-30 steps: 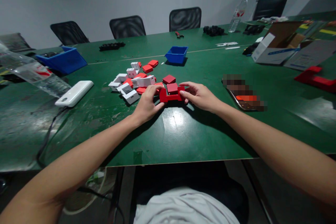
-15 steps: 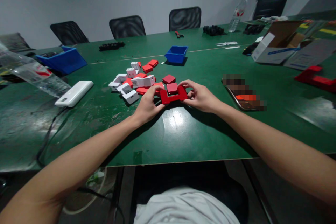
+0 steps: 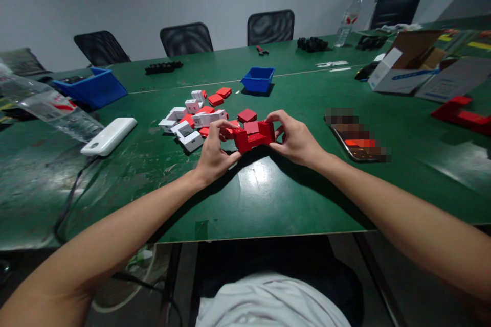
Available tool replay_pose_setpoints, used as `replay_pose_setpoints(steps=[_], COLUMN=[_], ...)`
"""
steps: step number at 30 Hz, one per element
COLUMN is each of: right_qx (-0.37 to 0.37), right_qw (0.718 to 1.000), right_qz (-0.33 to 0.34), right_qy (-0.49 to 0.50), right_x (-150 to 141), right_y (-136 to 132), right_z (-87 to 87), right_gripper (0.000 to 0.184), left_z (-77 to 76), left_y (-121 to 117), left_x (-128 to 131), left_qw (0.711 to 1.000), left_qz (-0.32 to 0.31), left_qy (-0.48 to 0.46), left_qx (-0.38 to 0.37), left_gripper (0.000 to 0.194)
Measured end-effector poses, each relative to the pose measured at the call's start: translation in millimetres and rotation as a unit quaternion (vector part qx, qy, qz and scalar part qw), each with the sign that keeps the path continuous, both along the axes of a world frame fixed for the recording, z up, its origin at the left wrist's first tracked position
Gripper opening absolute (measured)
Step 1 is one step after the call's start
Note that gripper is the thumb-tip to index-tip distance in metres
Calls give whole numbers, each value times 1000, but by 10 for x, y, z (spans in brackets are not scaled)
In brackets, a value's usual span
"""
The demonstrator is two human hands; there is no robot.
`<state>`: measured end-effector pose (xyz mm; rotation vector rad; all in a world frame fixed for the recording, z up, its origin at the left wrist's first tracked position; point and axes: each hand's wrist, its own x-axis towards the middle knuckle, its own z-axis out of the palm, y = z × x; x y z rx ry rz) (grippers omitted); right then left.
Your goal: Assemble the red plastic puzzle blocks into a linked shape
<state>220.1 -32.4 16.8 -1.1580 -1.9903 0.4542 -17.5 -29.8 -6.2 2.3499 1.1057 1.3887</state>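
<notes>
Near the front edge of the green bench point(image 3: 226, 204), head view: red U-shaped part point(image 3: 255, 141) is btwn both hands, its opening facing up & away. L hand point(image 3: 213, 153) grasps its L end, thumb low on the near side, fingers curled over the far side. R hand point(image 3: 294, 140) pinches the R end the same way, thumb below, index arched above. Can't tell if the part touches the bench.

Just behind it, a red block point(image 3: 251, 127) shows thru the opening, partly hidden; a 2nd red block point(image 3: 247, 115) lies just beyond. To the L, next to L hand, a loose heap of white pcs point(image 3: 191, 141) & red pcs point(image 3: 215, 99), some overlapping. Small blue bin point(image 3: 257, 82) stands past the heap, toward the bench's mid seam.

Far L: clear bottle point(image 3: 57, 110) w/ red label, white device point(image 3: 109, 136) beside it, black cable point(image 3: 70, 199) running toward the near edge, larger blue bin point(image 3: 94, 89) behind w/ dark contents, too blurred to ID. R side: phone point(image 3: 355, 138), screen pixelated, well apart from R hand; open carton point(image 3: 402, 74) further back; another red part point(image 3: 460, 114) nr the R border. Far side: red-handled pliers point(image 3: 262, 51), black bundle point(image 3: 312, 45), upright bottle point(image 3: 347, 23), chairs point(image 3: 270, 28) beyond.
</notes>
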Motion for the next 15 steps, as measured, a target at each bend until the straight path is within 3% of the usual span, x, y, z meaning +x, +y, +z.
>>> replay_pose_setpoints(steps=[7, 15], right_qx=[0, 17], right_qw=[1000, 1000], right_qz=[1, 10], right_qy=[-2, 1], right_x=[12, 5], right_y=[6, 8], right_z=[-13, 1], right_gripper=[46, 45], left_z=[-5, 105], left_y=[-27, -44], left_x=[9, -24], left_qw=[999, 996], left_qz=[-34, -28], left_qy=[-13, 69], left_qx=[26, 58], left_gripper=[56, 44])
